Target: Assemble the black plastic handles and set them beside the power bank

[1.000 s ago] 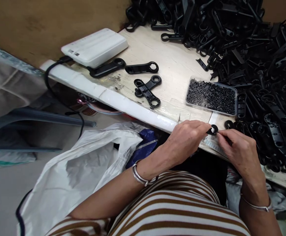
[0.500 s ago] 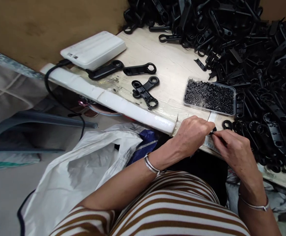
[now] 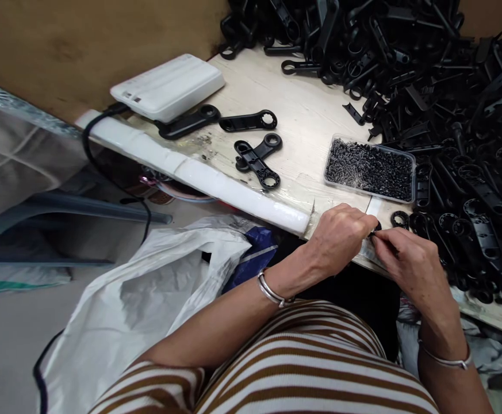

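At the table's front edge, my left hand [image 3: 341, 236] is closed round a black plastic wrench-like part [image 3: 376, 227], whose ring end shows between my hands. My right hand [image 3: 408, 253] pinches at that ring from the right; whether a small piece sits in its fingertips is too small to tell. Just beyond my hands stands a clear shallow box [image 3: 413, 172] of tiny black and silvery pieces. A black ring end [image 3: 399, 219] lies right of my fingers. Two crossed black parts [image 3: 257, 160] rest farther left on the table.
A large heap of black plastic parts [image 3: 406, 75] covers the back and right of the table [image 3: 296, 103]. A white power bank [image 3: 168, 86] with a black cable is at the left. White padding [image 3: 199, 172] lines the left edge, above a white sack [image 3: 160, 287].
My hands stay together at nearly the same spot, still on the black part. The whole view has shifted slightly; nothing on the table has visibly moved.
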`<state>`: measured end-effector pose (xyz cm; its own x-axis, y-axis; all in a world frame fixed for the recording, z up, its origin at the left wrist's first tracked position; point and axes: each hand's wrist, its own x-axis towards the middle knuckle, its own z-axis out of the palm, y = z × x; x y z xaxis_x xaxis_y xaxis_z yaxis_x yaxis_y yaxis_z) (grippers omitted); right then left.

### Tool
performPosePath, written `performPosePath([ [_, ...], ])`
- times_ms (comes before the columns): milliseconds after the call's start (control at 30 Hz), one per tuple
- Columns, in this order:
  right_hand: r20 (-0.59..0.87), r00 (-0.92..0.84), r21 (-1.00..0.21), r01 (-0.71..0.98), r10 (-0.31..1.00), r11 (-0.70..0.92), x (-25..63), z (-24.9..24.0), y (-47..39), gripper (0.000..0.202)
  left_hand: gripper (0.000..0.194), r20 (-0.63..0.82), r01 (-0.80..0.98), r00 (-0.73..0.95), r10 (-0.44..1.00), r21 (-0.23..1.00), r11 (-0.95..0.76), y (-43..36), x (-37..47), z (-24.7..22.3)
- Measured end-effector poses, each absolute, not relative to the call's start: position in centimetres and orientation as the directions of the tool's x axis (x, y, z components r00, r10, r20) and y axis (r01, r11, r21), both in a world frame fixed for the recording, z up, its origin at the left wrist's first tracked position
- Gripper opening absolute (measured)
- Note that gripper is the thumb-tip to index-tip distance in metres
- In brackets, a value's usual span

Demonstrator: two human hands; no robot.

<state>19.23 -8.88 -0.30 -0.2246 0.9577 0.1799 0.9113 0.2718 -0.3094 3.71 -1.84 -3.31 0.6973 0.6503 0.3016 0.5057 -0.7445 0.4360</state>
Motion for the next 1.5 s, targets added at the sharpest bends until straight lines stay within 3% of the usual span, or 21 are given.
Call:
performPosePath([
  [267, 0.253, -0.197, -0.328, 0.904, 0.947, 0.276, 19.3, 0.4, -8.8, 0.012, 0.009, 0.347, 0.48, 0.625, 0.699, 0.535, -0.695, -2.9, 1.6, -2.6],
  [400, 0.274, -0.181, -0.318, 0.91, 0.945, 0.266, 19.1, 0.7, -8.7, 0.013, 0.014, 0.337, 0.45, 0.603, 0.723, 0.605, -0.657, -3.6, 0.7, -3.0],
  [900, 0.176, -0.241, -0.196, 0.941, 0.954, 0.274, 18.1, -0.1, -8.6, 0.019, 0.013, 0.316, 0.448, 0.609, 0.728, 0.62, -0.644, -3.8, 0.6, -3.1],
  [1167, 0.035, -0.213, 0.059, 0.976, 0.976, 0.211, 15.9, 1.1, -8.7, 0.024, 0.015, 0.335, 0.423, 0.623, 0.707, 0.616, -0.664, -3.8, 0.7, -3.2],
  [1367, 0.011, -0.157, -0.215, 0.964, 0.988, 0.155, 16.7, 1.7, -8.3, 0.023, 0.015, 0.359, 0.399, 0.605, 0.711, 0.635, -0.661, -3.9, 0.7, -3.6],
  [1500, 0.017, -0.122, -0.263, 0.957, 0.992, 0.122, 16.9, 1.4, -8.2, 0.023, 0.015, 0.379, 0.38, 0.6, 0.704, 0.64, -0.668, -3.9, 0.7, -3.8],
])
